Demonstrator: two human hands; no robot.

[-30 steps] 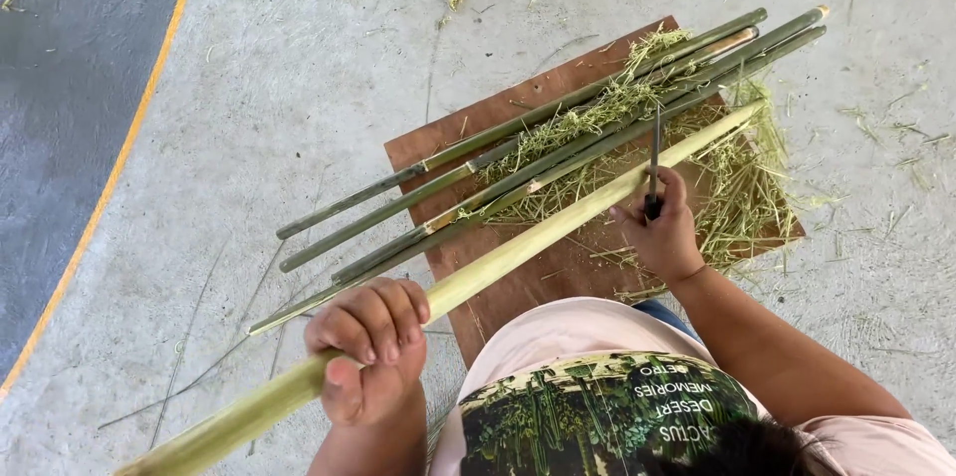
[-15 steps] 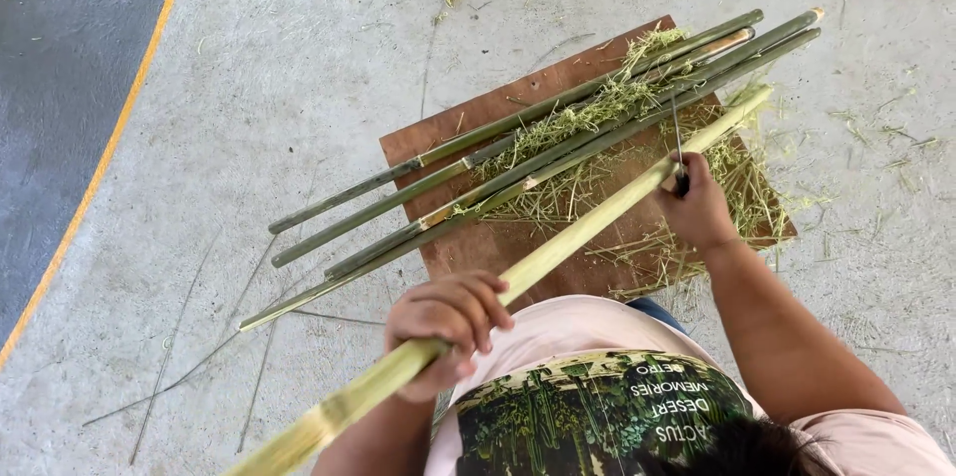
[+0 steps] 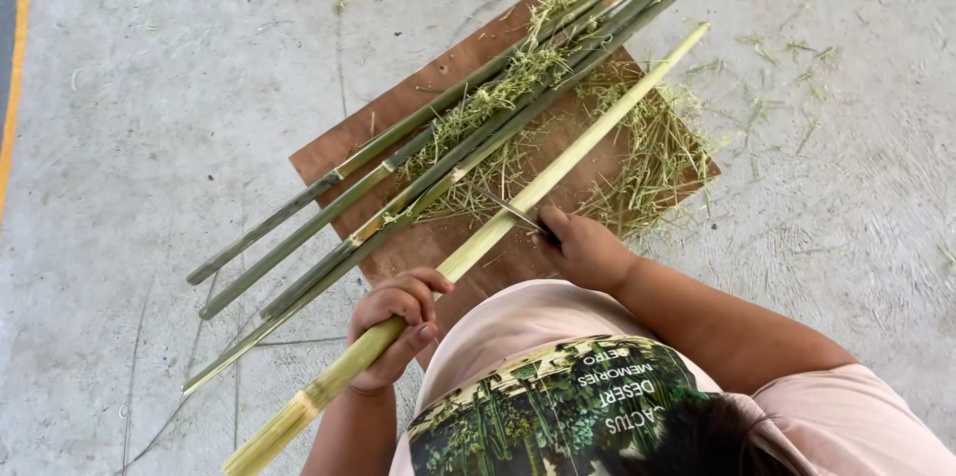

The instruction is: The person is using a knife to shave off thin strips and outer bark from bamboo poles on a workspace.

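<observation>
Rough grey concrete floor (image 3: 149, 88) lies under me, and on it sits a brown board (image 3: 398, 137), my landmark for everything here. Off the board's left edge, the butt ends of several dark green bamboo stalks (image 3: 299, 212) stick out over the floor, and a few thin slivers lie on the concrete near them.

My left hand (image 3: 396, 329) is just below the board's near corner, closed around the pale, peeled bamboo stalk (image 3: 588, 132). That stalk runs on a slant from the floor at lower left, through my fist, and up across the board to its far right side. The dark stalks lie beside it on the board, over a litter of green shavings (image 3: 647, 152).

My right hand (image 3: 588, 249) is at the board's near edge, gripping a knife (image 3: 513, 212) whose blade rests against the pale stalk.

I judge I am in the middle of scraping the skin off this stalk. The next stroke calls for a firm hold with my left, the blade kept shallow, and the push directed away from my fingers.
</observation>
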